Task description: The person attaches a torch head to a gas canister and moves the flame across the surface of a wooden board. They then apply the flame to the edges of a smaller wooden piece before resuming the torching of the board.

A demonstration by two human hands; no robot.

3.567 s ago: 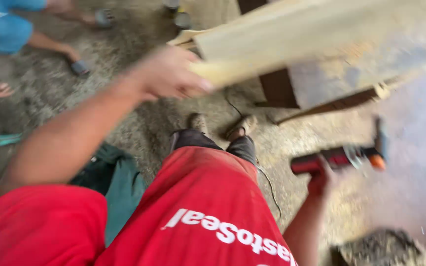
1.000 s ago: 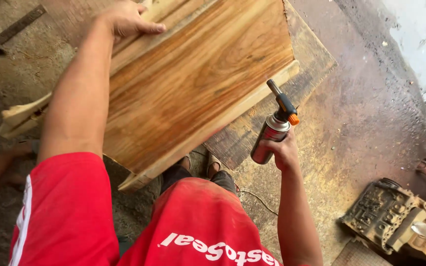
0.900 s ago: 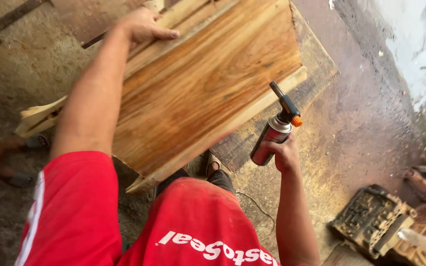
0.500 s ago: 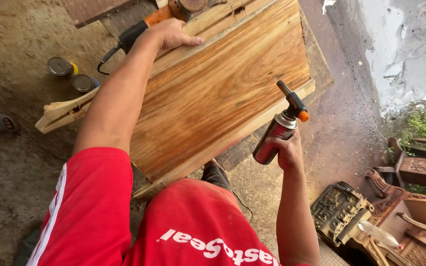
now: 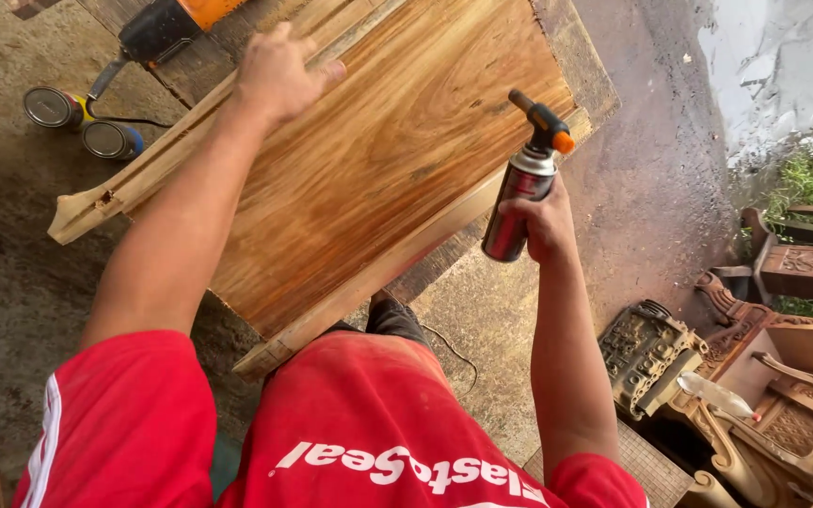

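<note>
**Inspector:** Torch first: a silver and dark red gas canister with a black nozzle and an orange knob (image 5: 523, 193). Where is it?

**Assistant:** It stands upright in the right hand (image 5: 543, 224), whose fingers are wrapped tight round the canister body. The nozzle is at the top and angles toward the board. The canister sits just past the board's near right edge, above the concrete floor (image 5: 651, 169).

**Inspector:** And the board?

**Assistant:** A broad, reddish-brown wooden panel with strong grain and pale edge strips (image 5: 378, 179) lies tilted in front of the person in the red shirt (image 5: 369, 433), its near corner by the knees.

**Inspector:** Left hand?

**Assistant:** The left hand (image 5: 279, 71) rests flat on the panel's far upper part, fingers spread and open, gripping nothing.

**Inspector:** Surroundings?

**Assistant:** On the near right is a pile of carved wooden furniture parts (image 5: 783, 376). Further off on the left, two round metal cans (image 5: 82, 122) lie on the ground just beyond the panel's pale strip. Beyond them, at the top edge, lies an orange and black power tool (image 5: 176, 21) with a cord.
</note>
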